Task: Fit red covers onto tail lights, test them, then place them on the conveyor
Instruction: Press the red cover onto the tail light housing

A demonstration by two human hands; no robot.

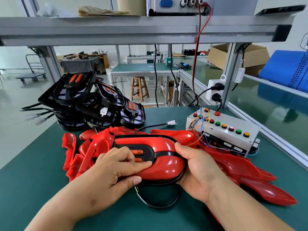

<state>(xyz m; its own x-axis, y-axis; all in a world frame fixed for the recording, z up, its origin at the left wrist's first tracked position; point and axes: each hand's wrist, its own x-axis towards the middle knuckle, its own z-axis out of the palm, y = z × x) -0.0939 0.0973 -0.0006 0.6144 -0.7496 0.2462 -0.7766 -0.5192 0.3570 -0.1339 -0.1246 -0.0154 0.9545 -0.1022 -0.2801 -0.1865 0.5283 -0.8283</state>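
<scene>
A black tail light with a red cover (pixel 160 147) on it lies in front of me on the green table (pixel 33 180). My left hand (pixel 115 170) grips its left end, fingers across the dark centre panel with the orange reflectors, thumb under the near rim. My right hand (pixel 198 170) grips its right end, thumb on top of the cover. Its black cable (pixel 160 203) loops below, and a white connector (pixel 171 122) lies behind. Loose red covers (pixel 260 182) are heaped around it. Several bare black tail lights (pixel 86 100) are stacked at the back left.
A white test box (pixel 233 130) with coloured buttons and loose wires stands at the right. Beyond an aluminium rail runs the green conveyor (pixel 275 107) with a blue crate (pixel 286 69). A power supply (pixel 176 4) sits on the shelf overhead, its red lead hanging down.
</scene>
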